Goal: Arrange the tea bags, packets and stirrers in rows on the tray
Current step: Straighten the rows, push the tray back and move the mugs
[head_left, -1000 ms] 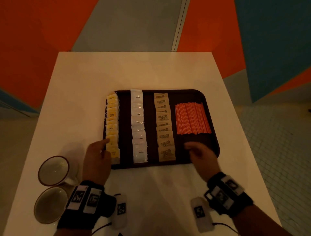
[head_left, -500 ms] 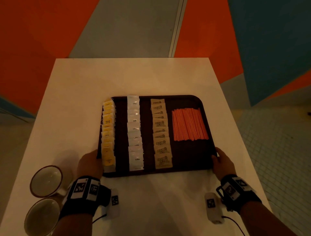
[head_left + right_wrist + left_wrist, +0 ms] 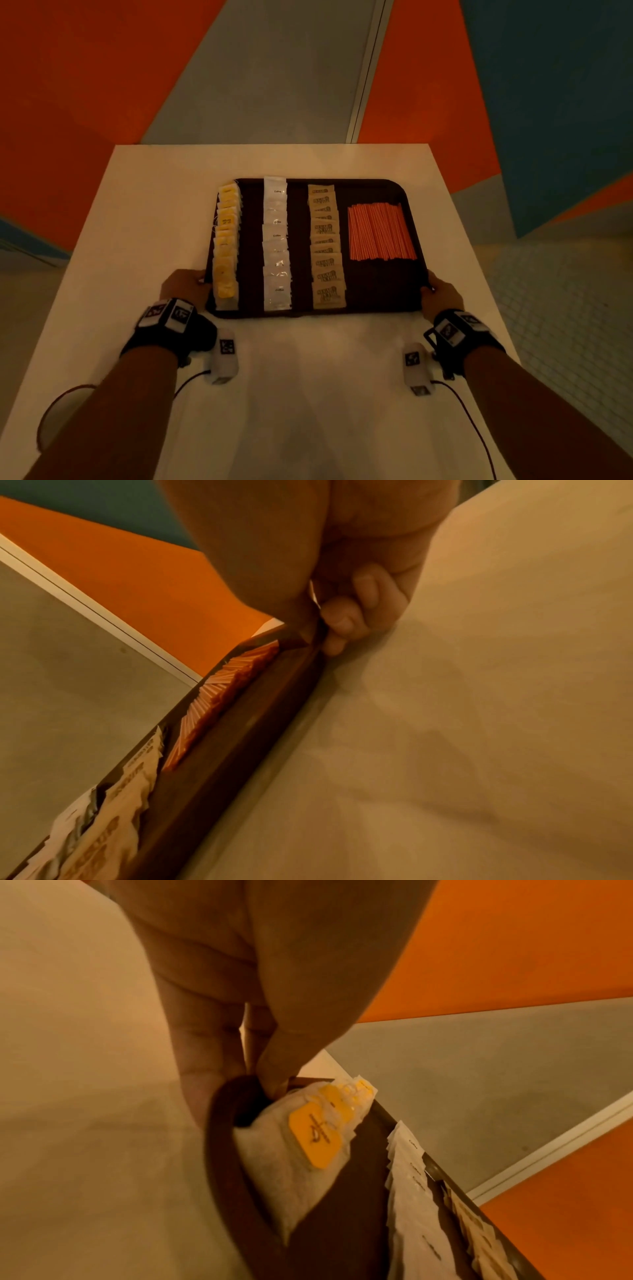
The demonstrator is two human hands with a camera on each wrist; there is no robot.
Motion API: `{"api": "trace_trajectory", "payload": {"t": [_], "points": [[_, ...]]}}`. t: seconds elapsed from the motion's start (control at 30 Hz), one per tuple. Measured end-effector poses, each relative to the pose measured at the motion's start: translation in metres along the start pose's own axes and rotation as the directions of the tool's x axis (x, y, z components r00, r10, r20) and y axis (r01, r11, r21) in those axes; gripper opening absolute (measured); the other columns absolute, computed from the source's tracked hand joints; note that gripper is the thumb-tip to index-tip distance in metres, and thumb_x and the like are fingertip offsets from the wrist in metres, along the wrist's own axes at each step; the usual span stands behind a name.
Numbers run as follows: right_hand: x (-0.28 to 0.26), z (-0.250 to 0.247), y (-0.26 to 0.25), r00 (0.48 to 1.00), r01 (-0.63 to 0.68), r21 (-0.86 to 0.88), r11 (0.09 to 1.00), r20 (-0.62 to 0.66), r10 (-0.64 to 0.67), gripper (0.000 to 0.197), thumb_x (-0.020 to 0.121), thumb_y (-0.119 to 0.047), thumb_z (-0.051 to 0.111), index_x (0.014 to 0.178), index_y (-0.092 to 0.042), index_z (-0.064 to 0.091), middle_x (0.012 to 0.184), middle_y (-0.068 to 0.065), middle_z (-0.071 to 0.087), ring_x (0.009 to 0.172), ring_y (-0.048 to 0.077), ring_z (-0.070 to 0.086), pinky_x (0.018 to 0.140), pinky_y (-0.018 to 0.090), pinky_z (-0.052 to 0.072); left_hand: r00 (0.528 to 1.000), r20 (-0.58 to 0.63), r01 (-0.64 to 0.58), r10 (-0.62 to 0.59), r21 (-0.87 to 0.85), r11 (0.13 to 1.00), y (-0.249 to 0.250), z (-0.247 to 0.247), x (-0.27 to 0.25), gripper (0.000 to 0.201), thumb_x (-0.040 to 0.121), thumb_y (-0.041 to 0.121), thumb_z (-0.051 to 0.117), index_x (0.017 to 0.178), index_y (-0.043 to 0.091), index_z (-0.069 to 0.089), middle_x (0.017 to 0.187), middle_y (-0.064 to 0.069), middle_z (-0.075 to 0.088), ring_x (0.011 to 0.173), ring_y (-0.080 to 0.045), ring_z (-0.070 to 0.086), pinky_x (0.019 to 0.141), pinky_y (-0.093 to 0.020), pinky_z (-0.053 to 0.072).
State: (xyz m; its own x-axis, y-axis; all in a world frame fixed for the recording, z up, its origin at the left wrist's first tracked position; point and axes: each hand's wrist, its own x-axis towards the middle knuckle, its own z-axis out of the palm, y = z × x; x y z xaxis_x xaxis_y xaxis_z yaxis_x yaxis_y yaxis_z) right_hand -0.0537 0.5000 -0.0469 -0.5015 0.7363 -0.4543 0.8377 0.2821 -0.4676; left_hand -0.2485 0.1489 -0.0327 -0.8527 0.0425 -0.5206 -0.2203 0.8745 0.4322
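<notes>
A dark brown tray (image 3: 376, 294) lies on the white table. On it run a row of yellow-tagged tea bags (image 3: 226, 246), a row of white packets (image 3: 276, 243), a row of tan packets (image 3: 325, 246) and a bundle of orange stirrers (image 3: 380, 231). My left hand (image 3: 186, 286) grips the tray's left rim (image 3: 222, 1145), thumb over the edge beside the nearest tea bag (image 3: 308, 1139). My right hand (image 3: 442, 296) grips the right rim (image 3: 274, 723), thumb on top and fingers (image 3: 342, 620) curled under, near the stirrers (image 3: 219, 704).
The white table (image 3: 308, 394) ends close on the left and right of the tray, with tiled floor (image 3: 565, 308) beyond. A cup's rim (image 3: 51, 418) shows at the near left, partly hidden by my left forearm. Orange, grey and blue wall panels stand behind.
Both hands left the packets and moved out to the tray's side rims, which they now grip. The view has drawn back, so the cups have nearly left the frame.
</notes>
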Motion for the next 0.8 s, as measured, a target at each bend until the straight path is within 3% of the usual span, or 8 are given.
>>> {"api": "trace_trajectory", "payload": {"t": [0.1, 0.23, 0.37, 0.6, 0.7, 0.8], "points": [[0.024, -0.002, -0.021, 1.000, 0.009, -0.002, 1.000, -0.002, -0.009, 0.047, 0.095, -0.010, 0.039, 0.141, -0.018, 0.034, 0.132, 0.020, 0.052, 0.115, 0.040, 0.052, 0.098, 0.039, 0.042, 1.000, 0.026, 0.009, -0.009, -0.038, 0.999, 0.012, -0.007, 0.026, 0.037, 0.083, 0.033, 0.064, 0.112, 0.009, 0.066, 0.109, -0.021, 0.066, 0.094, -0.035, 0.059, 0.081, -0.032, 0.045], [0.051, -0.006, -0.043, 1.000, 0.020, -0.007, 1.000, 0.015, -0.020, 0.046, 0.095, -0.009, 0.039, 0.140, -0.016, 0.036, 0.134, 0.021, 0.050, 0.118, 0.040, 0.050, 0.098, 0.039, 0.041, 0.999, 0.041, 0.029, -0.025, -0.100, 0.995, 0.026, -0.014, 0.052, 0.041, 0.077, 0.038, 0.070, 0.109, 0.013, 0.068, 0.109, -0.016, 0.065, 0.085, -0.029, 0.054, 0.082, -0.030, 0.043], [0.067, -0.007, -0.058, 1.000, 0.028, -0.049, 0.998, 0.015, -0.027, 0.046, 0.095, -0.009, 0.038, 0.141, -0.017, 0.034, 0.135, 0.021, 0.049, 0.120, 0.041, 0.048, 0.099, 0.040, 0.040, 0.999, 0.027, 0.029, -0.027, -0.078, 0.997, 0.033, -0.019, 0.073, 0.013, 0.074, 0.038, 0.072, 0.074, 0.026, 0.066, 0.101, -0.014, 0.067, 0.083, -0.032, 0.060, 0.083, -0.036, 0.051], [0.077, -0.007, -0.067, 0.999, 0.041, -0.081, 0.996, 0.010, -0.040, 0.046, 0.095, -0.008, 0.038, 0.140, -0.017, 0.035, 0.133, 0.021, 0.050, 0.119, 0.041, 0.048, 0.099, 0.041, 0.040, 0.998, 0.061, 0.031, -0.028, -0.063, 0.998, 0.033, -0.021, 0.084, 0.017, 0.071, 0.033, 0.075, 0.083, 0.022, 0.070, 0.096, -0.011, 0.068, 0.086, -0.034, 0.063, 0.088, -0.045, 0.053], [0.078, -0.006, -0.066, 0.999, 0.045, -0.093, 0.995, 0.004, -0.045, 0.046, 0.095, -0.009, 0.038, 0.141, -0.018, 0.035, 0.133, 0.021, 0.051, 0.118, 0.040, 0.049, 0.098, 0.041, 0.040, 0.999, 0.039, 0.025, -0.021, -0.097, 0.995, 0.031, -0.017, 0.086, 0.014, 0.071, 0.035, 0.075, 0.079, 0.026, 0.069, 0.098, -0.011, 0.068, 0.086, -0.033, 0.062, 0.088, -0.041, 0.052], [0.078, -0.006, -0.065, 0.999, 0.046, -0.094, 0.994, 0.005, -0.046, 0.046, 0.095, -0.009, 0.038, 0.141, -0.017, 0.035, 0.133, 0.021, 0.051, 0.118, 0.040, 0.049, 0.098, 0.041, 0.040, 1.000, 0.020, 0.016, -0.014, -0.109, 0.994, 0.031, -0.014, 0.087, 0.027, 0.077, 0.038, 0.070, 0.094, 0.017, 0.070, 0.096, -0.013, 0.065, 0.084, -0.033, 0.060, 0.083, -0.036, 0.050]]}}
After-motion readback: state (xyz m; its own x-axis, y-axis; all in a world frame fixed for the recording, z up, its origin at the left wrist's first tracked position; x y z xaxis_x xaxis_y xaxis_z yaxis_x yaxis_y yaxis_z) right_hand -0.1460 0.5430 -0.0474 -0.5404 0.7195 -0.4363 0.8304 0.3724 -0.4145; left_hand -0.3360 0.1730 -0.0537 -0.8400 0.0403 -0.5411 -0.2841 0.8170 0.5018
